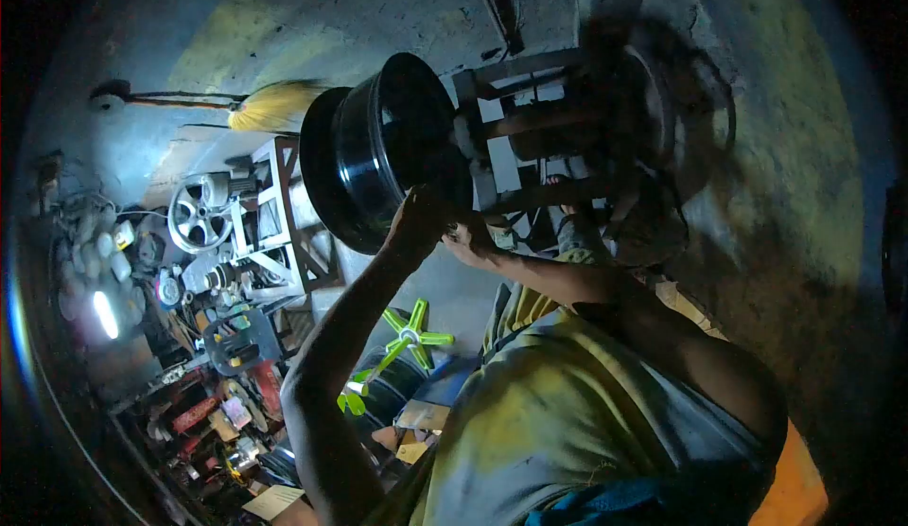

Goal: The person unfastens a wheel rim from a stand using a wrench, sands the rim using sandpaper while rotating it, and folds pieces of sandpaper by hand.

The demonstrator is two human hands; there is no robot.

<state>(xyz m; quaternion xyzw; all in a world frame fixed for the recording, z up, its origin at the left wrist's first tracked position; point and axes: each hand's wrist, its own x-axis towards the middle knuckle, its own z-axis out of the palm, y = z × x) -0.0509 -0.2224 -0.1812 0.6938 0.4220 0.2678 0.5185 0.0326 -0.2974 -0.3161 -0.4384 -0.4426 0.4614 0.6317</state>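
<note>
We had left hand and right hand close together at near edge of drum, fingers curled; couldn't tell if they held anything. Drum was beside stand. Step looked like close fingerwork; next move seemed to need steady fingers.

I am finding no readable words, brands, numbers or signs, no lettering showing on the glossy black metal wheel rim, the small pale rectangular packet looking too blurred
</note>
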